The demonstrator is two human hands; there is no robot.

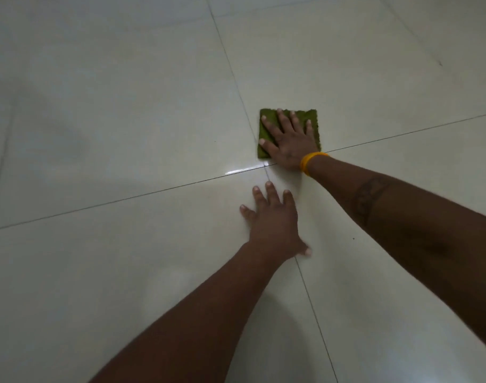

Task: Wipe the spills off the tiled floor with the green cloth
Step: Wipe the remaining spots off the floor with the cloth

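A folded green cloth (309, 120) lies flat on the pale tiled floor (125, 120), just beyond where two grout lines cross. My right hand (287, 140), with an orange band at the wrist, presses flat on the cloth with its fingers spread. My left hand (273, 225) rests palm down on the bare tile nearer to me, fingers apart, holding nothing. A thin wet streak (240, 170) glints along the grout line just left of the cloth's near corner.
Large glossy cream tiles stretch in every direction, split by dark grout lines (98, 204). A tiny dark speck (353, 238) lies on the tile between my forearms, and another (215, 141) lies left of the cloth.
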